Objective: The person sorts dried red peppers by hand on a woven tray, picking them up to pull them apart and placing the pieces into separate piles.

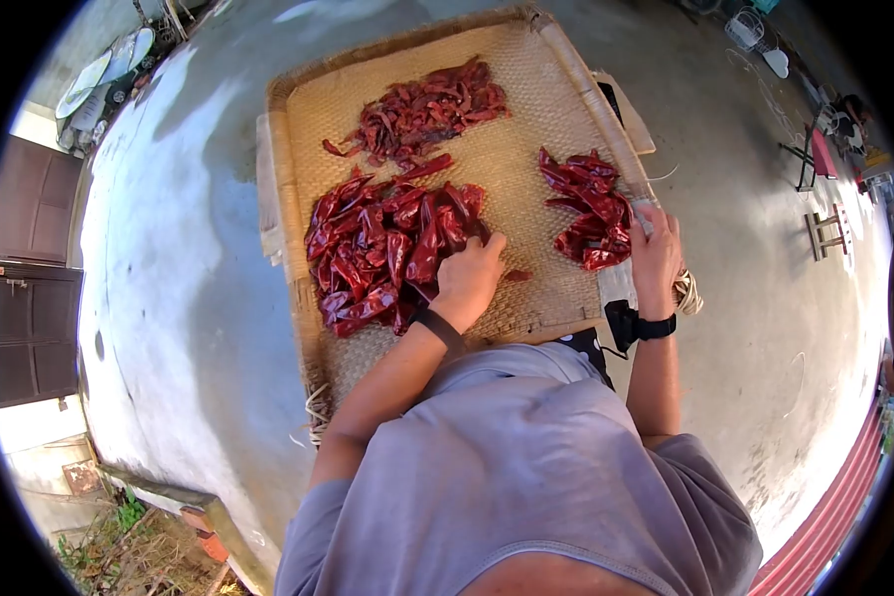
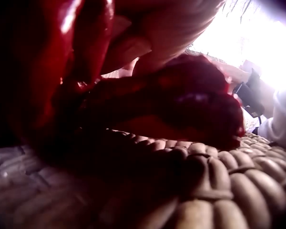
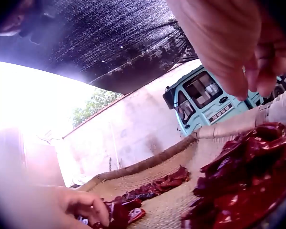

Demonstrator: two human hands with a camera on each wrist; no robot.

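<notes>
Left hand (image 1: 470, 278) on chilies (image 1: 353, 260), right (image 1: 656, 263) by rim (image 1: 588, 94)

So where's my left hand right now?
In the head view, your left hand is near the middle, at the right edge of the biggest heap of red chili peppers on the woven tray.

And in the tray (image 1: 531, 109), far chilli heap (image 1: 429, 111) at twelve o'clock, near chilli heap (image 1: 392, 243) at eight, right-hand chilli heap (image 1: 598, 211) at three!
</notes>
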